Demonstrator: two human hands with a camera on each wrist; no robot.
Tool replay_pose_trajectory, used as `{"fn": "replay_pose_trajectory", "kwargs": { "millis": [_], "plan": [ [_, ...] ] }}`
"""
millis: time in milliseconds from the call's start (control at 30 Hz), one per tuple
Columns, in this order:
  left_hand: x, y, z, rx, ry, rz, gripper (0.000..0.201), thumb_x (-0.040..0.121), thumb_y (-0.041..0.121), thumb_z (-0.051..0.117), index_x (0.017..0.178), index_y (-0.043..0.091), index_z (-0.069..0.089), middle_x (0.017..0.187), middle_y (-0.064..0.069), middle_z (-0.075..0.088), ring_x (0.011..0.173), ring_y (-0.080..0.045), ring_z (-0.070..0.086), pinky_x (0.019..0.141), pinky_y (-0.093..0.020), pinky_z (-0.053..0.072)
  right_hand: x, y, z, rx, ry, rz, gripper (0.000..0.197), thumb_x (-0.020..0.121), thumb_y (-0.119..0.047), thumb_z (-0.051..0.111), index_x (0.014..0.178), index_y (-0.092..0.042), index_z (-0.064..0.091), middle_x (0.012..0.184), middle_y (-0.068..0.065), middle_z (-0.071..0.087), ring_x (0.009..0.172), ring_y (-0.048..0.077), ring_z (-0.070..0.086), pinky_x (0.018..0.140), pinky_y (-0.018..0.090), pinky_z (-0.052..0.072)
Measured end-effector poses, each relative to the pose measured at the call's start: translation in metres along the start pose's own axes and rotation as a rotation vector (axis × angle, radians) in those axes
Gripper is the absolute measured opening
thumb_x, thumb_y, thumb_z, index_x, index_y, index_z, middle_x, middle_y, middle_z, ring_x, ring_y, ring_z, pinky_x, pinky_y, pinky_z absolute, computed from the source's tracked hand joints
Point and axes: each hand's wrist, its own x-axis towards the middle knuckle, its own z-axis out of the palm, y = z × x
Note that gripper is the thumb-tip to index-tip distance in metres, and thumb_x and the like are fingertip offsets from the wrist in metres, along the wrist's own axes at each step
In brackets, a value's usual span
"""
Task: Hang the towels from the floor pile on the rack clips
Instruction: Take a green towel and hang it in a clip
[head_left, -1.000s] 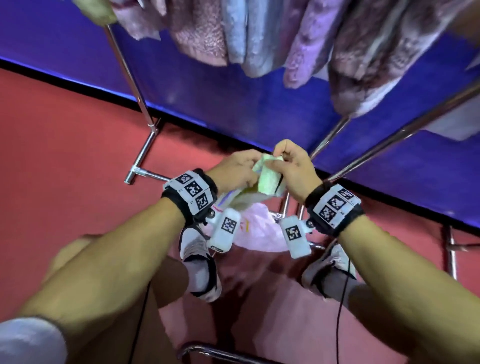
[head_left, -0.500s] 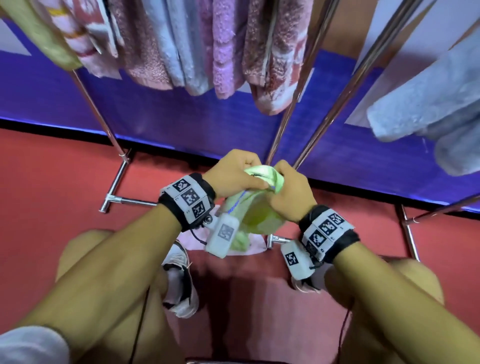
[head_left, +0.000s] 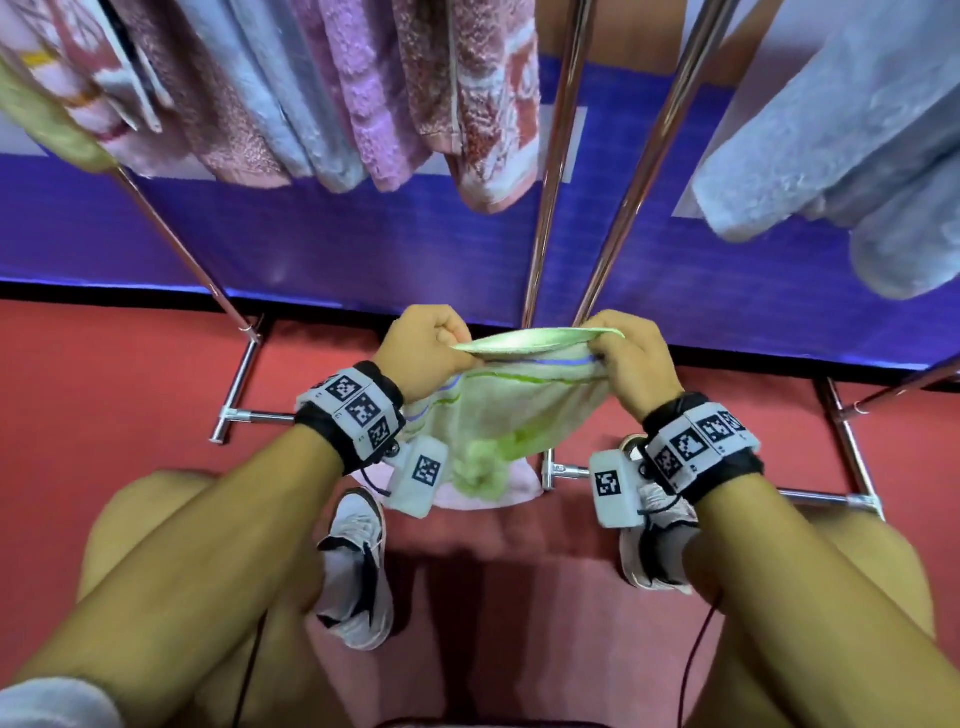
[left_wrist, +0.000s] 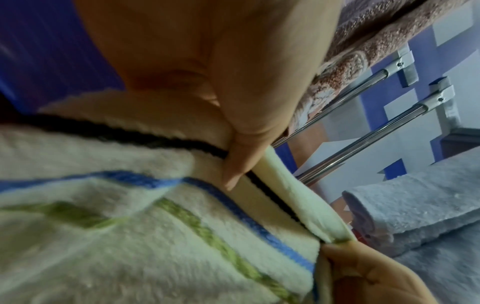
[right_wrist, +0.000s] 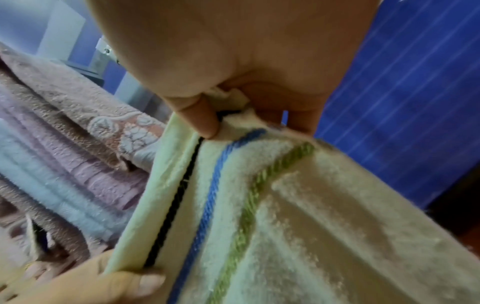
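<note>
Towel (head_left: 511, 410) edge now stretched out, left hand (head_left: 423, 345), right hand (head_left: 636, 358) moved apart

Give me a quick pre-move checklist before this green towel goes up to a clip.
1. Left hand pinches the towel hem: ok.
2. Right hand pinches the other end of the hem: ok.
3. Hem stretched between the hands: ok, it spans them nearly flat.
4. Towel clear of the floor pile: cannot tell, its hanging end overlaps the pink cloth in the head view.
5. Free clip above: cannot tell, no empty clip shows.
6. Gap on the rack between hung towels: ok, open space beside the poles.
</note>
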Motion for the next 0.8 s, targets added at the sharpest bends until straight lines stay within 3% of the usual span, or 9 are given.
{"fn": "replay_pose_trajectory", "kwargs": {
  "millis": [100,233,300,367,433,533,600,700,800],
  "plan": [
    [0.007,-0.013,-0.001,0.12,0.11,-0.096,0.028,0.065,0.008,0.083,0.06,0.021,0.058,0.051,0.007,0.055,0.048,-0.01,0.047,0.055,-0.023,0.036,0.0,0.006,-0.015,0.088,0.073,0.014,0.022,0.069,-0.01,0.043,0.065,-0.016,0.064,0.065,-0.006,0.059,0.065,0.003,0.051,0.063,0.019,0.04],
    [0.014,-0.019,-0.005,0.116,0.192,-0.151,0.03,0.067,0.013,0.086,0.058,0.02,0.058,0.057,0.002,0.056,0.053,-0.014,0.048,0.054,-0.023,0.037,0.011,0.013,-0.033,0.096,0.136,0.076,0.03,0.08,-0.009,0.044,0.07,-0.019,0.071,0.068,-0.01,0.067,0.068,0.002,0.055,0.066,0.019,0.043],
    [0.017,-0.017,-0.006,0.073,0.214,-0.162,0.031,0.069,0.008,0.085,0.06,0.019,0.058,0.061,-0.002,0.055,0.053,-0.011,0.046,0.049,-0.019,0.038,0.02,0.016,-0.037,-0.014,0.089,0.102,0.031,0.086,-0.005,0.044,0.079,-0.011,0.074,0.082,0.004,0.072,0.076,0.007,0.059,0.069,0.018,0.045],
    [0.02,-0.016,-0.007,0.027,0.225,-0.18,0.032,0.068,0.002,0.085,0.062,0.017,0.057,0.062,-0.002,0.054,0.052,-0.009,0.045,0.044,-0.012,0.036,0.027,0.023,-0.038,-0.144,0.052,0.163,0.028,0.089,-0.009,0.045,0.086,0.0,0.072,0.088,0.016,0.069,0.085,0.019,0.06,0.076,0.028,0.047],
    [0.022,-0.014,-0.007,0.025,0.224,-0.206,0.035,0.068,-0.004,0.082,0.062,0.018,0.055,0.06,0.001,0.052,0.049,-0.007,0.044,0.042,-0.01,0.035,0.029,0.027,-0.037,-0.183,0.126,0.275,0.029,0.09,-0.016,0.046,0.075,-0.001,0.065,0.082,0.017,0.064,0.082,0.029,0.056,0.077,0.038,0.044],
    [0.026,-0.015,-0.007,-0.036,0.222,-0.253,0.036,0.069,-0.01,0.078,0.064,0.017,0.055,0.054,0.004,0.052,0.039,0.001,0.043,0.04,-0.01,0.034,0.029,0.03,-0.037,-0.185,0.283,0.336,0.031,0.087,-0.02,0.044,0.058,-0.009,0.047,0.068,0.011,0.052,0.072,0.028,0.044,0.07,0.039,0.04],
    [0.029,-0.017,-0.01,-0.098,0.249,-0.305,0.034,0.069,-0.005,0.082,0.063,0.016,0.056,0.046,0.007,0.052,0.041,-0.004,0.044,0.036,-0.012,0.033,0.028,0.033,-0.042,-0.166,0.349,0.362,0.031,0.085,-0.022,0.043,0.057,-0.009,0.043,0.065,0.008,0.049,0.07,0.028,0.042,0.068,0.039,0.039],
    [0.033,-0.018,-0.011,-0.195,0.282,-0.356,0.033,0.069,0.0,0.083,0.062,0.017,0.056,0.039,0.01,0.048,0.034,-0.005,0.04,0.036,-0.012,0.03,0.027,0.035,-0.048,-0.128,0.383,0.391,0.028,0.075,-0.027,0.044,0.057,-0.006,0.046,0.057,0.008,0.05,0.062,0.028,0.046,0.064,0.045,0.046],
    [0.033,-0.013,-0.005,-0.317,0.272,-0.383,0.036,0.072,-0.008,0.074,0.062,0.018,0.053,0.05,-0.002,0.051,0.047,-0.015,0.047,0.045,-0.019,0.039,0.031,0.038,-0.044,-0.046,0.34,0.385,0.022,0.065,-0.031,0.052,0.068,-0.014,0.066,0.053,0.003,0.06,0.056,0.026,0.057,0.061,0.046,0.052]
  ]
}}
